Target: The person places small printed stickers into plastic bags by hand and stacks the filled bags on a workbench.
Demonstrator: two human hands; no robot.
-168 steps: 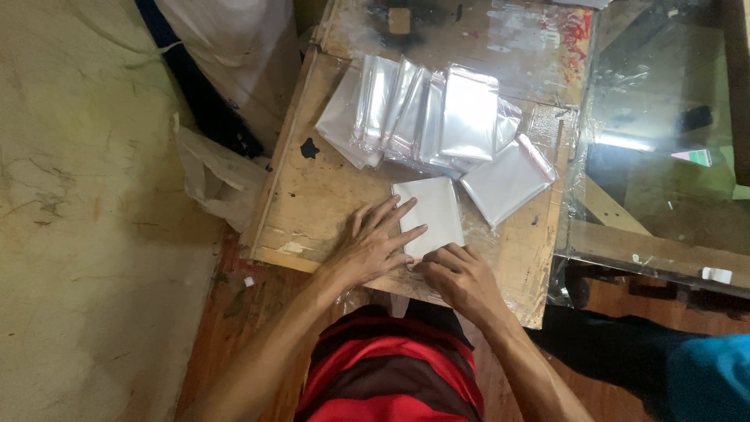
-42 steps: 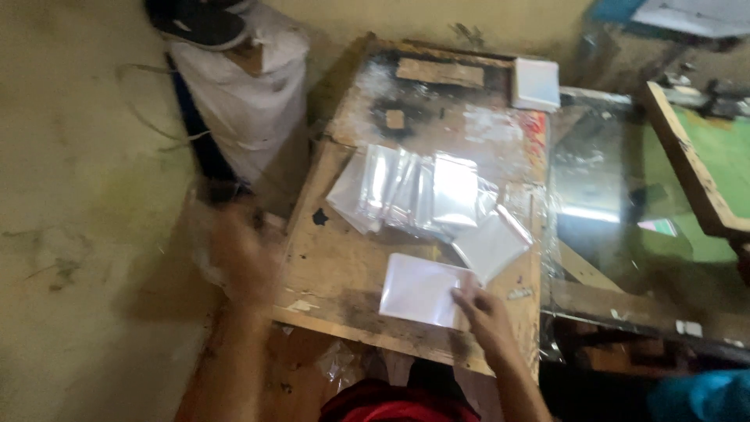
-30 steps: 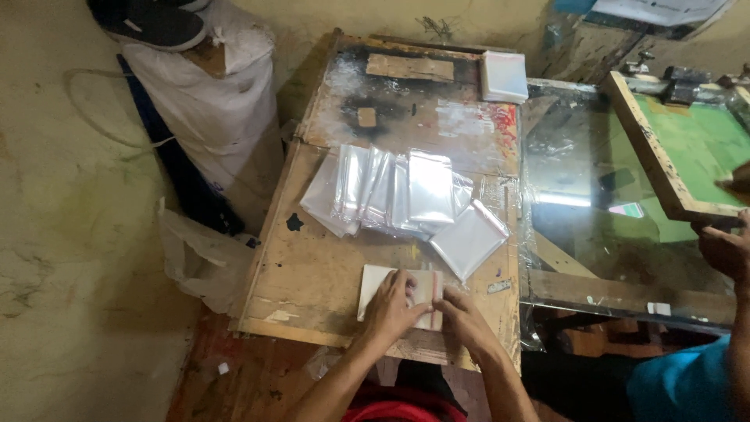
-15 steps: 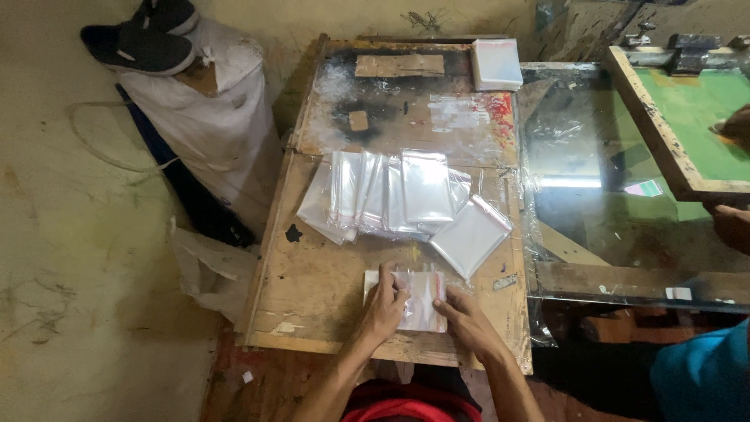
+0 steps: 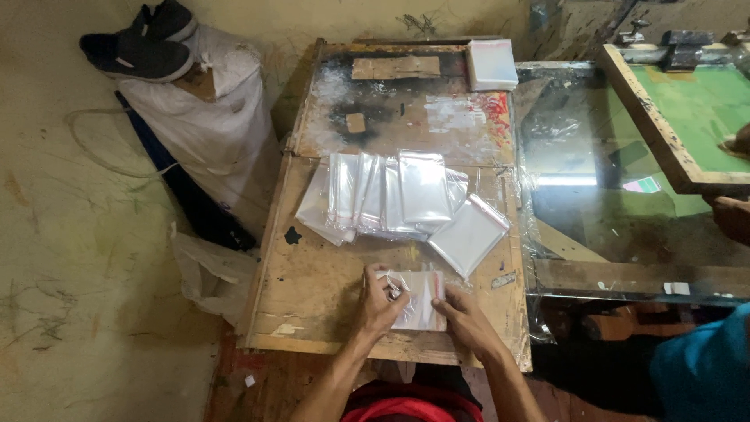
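Observation:
A small clear plastic pouch with white cards inside [image 5: 418, 301] lies on the near part of a worn wooden board [image 5: 312, 289]. My left hand [image 5: 380, 301] grips the pouch's left end, fingers curled over it. My right hand [image 5: 461, 312] presses on its right end near a thin red strip. Just beyond them a fanned row of clear filled pouches [image 5: 383, 195] lies across the board, with one more pouch [image 5: 469, 234] set apart at the right.
A stack of clear pouches [image 5: 492, 64] and a cardboard piece [image 5: 394, 68] sit at the board's far end. A glass table [image 5: 594, 180] with a green framed screen [image 5: 687, 109] and another person's hand [image 5: 730, 215] is to the right. A white sack with black shoes [image 5: 195, 109] stands left.
My left hand came back from the left side to the board. Both hands now hold the white cards inside a clear pouch, and the view has risen and pulled back.

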